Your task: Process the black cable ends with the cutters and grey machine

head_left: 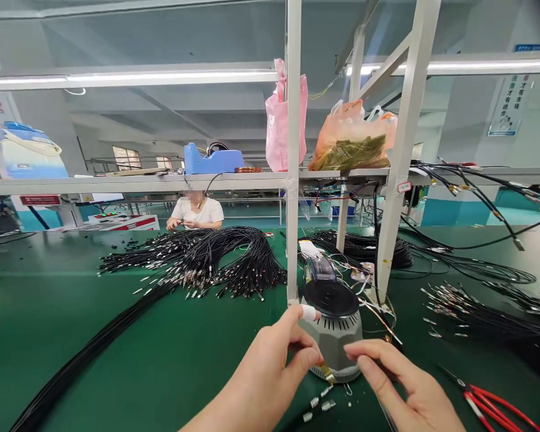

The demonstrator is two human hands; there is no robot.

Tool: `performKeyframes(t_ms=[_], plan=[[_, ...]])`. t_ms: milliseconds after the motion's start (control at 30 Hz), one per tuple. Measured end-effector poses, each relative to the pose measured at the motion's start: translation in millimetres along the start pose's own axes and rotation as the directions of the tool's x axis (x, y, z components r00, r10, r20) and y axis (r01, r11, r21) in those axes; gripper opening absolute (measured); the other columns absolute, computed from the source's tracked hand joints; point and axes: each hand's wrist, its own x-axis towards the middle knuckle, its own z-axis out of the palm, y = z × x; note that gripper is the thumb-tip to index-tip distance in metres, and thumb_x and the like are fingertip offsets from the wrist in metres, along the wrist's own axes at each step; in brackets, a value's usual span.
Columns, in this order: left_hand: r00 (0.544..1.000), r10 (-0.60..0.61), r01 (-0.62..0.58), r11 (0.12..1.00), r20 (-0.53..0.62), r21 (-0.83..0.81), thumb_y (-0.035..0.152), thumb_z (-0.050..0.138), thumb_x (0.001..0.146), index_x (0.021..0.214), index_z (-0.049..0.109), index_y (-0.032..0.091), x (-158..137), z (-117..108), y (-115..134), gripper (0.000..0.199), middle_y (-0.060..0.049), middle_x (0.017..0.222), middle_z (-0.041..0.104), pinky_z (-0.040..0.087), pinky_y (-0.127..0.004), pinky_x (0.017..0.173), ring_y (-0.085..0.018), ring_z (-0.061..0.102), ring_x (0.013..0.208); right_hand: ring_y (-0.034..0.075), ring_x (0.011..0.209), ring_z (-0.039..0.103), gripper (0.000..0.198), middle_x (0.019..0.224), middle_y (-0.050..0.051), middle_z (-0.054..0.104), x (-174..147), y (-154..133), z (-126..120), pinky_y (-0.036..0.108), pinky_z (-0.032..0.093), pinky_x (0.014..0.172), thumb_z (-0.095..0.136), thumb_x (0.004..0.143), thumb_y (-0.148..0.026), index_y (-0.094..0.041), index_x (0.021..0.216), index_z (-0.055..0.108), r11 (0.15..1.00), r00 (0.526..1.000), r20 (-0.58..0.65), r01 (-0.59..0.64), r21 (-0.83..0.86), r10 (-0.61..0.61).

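Hands meet low in the middle, in front of a grey tape machine (337, 327) with a black top. The left hand (270, 375) has a white wrap on one fingertip, and its thumb and finger pinch a small strip of tape (327, 374) at the machine's mouth. The right hand (402, 384) reaches in with its fingers partly bent and its fingertips just beside the strip; I cannot tell if it holds anything. Small metal bits (318, 408) lie on the green table (72, 318) just under the hands. Red pliers (495, 405) lie to the right. Black wire bundles (216, 258) sit farther back. A person in white (195, 211) works across the table.
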Motion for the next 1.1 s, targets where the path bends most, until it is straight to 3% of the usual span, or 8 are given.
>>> performKeyframes(t_ms=[133,200,333,533,767,933,1000,1100], plan=[[1.0,0.002,-0.002,1.0,0.031,0.014,0.017,0.056,0.09,0.12,0.052,0.027,-12,10,-9,0.032,0.006,0.085,0.074,0.044,-0.024,0.079,-0.015,0.066,0.082,0.025,0.094,0.064,0.035,0.099,0.003,0.073,-4,-28,21,0.028,0.048,0.082,0.053,0.089,-0.058,-0.029,0.095,0.073,0.998,0.967,0.245,-0.069,0.014,0.063],[0.999,-0.008,0.008,1.0,0.034,0.012,0.017,0.056,0.089,0.121,0.052,0.028,-16,12,-12,0.034,0.007,0.084,0.073,0.044,-0.024,0.076,-0.015,0.064,0.08,0.024,0.083,0.061,0.037,0.084,0.002,0.07,-6,-31,29,0.03,0.044,0.076,0.054,0.086,-0.058,-0.025,0.083,0.071,0.993,0.952,0.282,-0.12,-0.002,0.116],[0.999,-0.025,0.025,0.999,0.02,-0.024,0.015,0.056,0.089,0.121,0.052,0.03,-22,14,-11,0.036,0.008,0.083,0.072,0.044,-0.025,0.079,-0.015,0.064,0.081,0.021,0.074,0.052,0.039,0.071,0.0,0.059,-11,-28,32,0.029,0.038,0.068,0.054,0.086,-0.055,-0.022,0.069,0.064,0.988,0.948,0.28,-0.154,-0.004,0.149],[0.996,-0.076,0.081,0.988,0.041,-0.128,0.016,0.058,0.088,0.118,0.054,0.029,-25,15,-28,0.033,0.007,0.091,0.077,0.045,-0.025,0.084,-0.015,0.066,0.089,0.019,0.072,0.05,0.033,0.071,-0.002,0.057,-17,-16,27,0.028,0.036,0.066,0.051,0.09,-0.048,-0.023,0.07,0.058,0.987,0.955,0.251,-0.162,0.006,0.155],[0.994,-0.086,0.075,0.988,0.073,0.137,0.009,0.05,0.084,0.101,0.056,0.023,-21,38,-78,0.023,0.001,0.09,0.07,0.046,-0.027,0.076,-0.018,0.062,0.083,0.019,0.069,0.052,0.032,0.072,0.0,0.058,-13,32,28,0.03,0.04,0.065,0.047,0.094,-0.046,-0.022,0.075,0.058,0.98,0.976,0.133,-0.183,0.079,0.172],[0.982,-0.11,0.048,0.932,0.155,0.359,-0.001,0.053,0.071,0.102,0.06,0.018,-11,74,-97,0.037,-0.011,0.102,0.066,0.041,-0.049,0.092,-0.033,0.054,0.102,0.021,0.072,0.063,0.029,0.078,0.005,0.065,-12,53,40,0.032,0.05,0.066,0.043,0.093,-0.044,-0.02,0.085,0.058,0.965,0.975,0.145,-0.193,0.176,0.169],[0.983,-0.117,0.053,0.922,0.144,0.383,-0.003,0.046,0.076,0.108,0.058,0.016,-9,81,-100,0.039,-0.014,0.103,0.064,0.038,-0.054,0.095,-0.035,0.052,0.104,0.022,0.077,0.065,0.028,0.084,0.006,0.067,-14,58,41,0.033,0.051,0.068,0.043,0.094,-0.042,-0.019,0.089,0.059,0.964,0.976,0.141,-0.192,0.183,0.168],[0.985,-0.11,0.065,0.947,0.13,0.315,-0.001,0.046,0.078,0.097,0.053,0.02,-12,78,-100,0.029,-0.009,0.094,0.063,0.042,-0.045,0.086,-0.029,0.055,0.093,0.024,0.097,0.064,0.023,0.106,0.008,0.069,-18,60,38,0.035,0.049,0.086,0.054,0.09,-0.035,-0.02,0.106,0.062,0.968,0.978,0.148,-0.173,0.183,0.147]])
